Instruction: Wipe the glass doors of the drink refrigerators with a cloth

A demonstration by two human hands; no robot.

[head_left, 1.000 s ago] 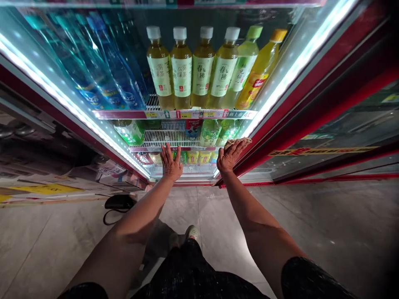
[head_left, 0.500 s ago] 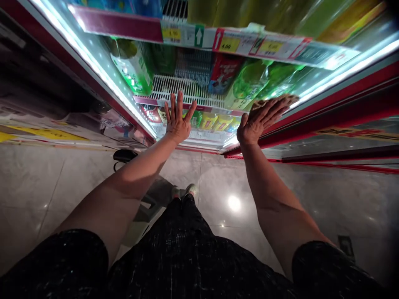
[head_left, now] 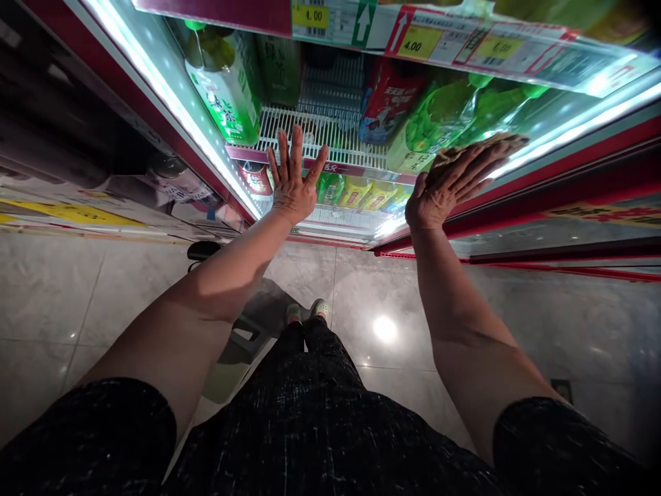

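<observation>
My left hand is open, its fingers spread in front of a white wire shelf inside a lit drinks fridge. I cannot tell whether it touches anything. Under the stretched-out fingers of my right hand is a brown cloth, held at the right side of the fridge opening. Just behind this hand lean green-capped bottles. A green tea bottle stands on the shelf's left side, and a red and blue pack is right of centre.
Overhead runs a shelf edge with price tags. Yellow packs sit on the lower shelf. The red-framed fridge door stands open at right. A grey and pale object is on the tiled floor beside my feet.
The fridge shelves have shifted up in view. My right hand with the cloth appears slightly further right and up. My left hand keeps its spread fingers, nearly in place.
</observation>
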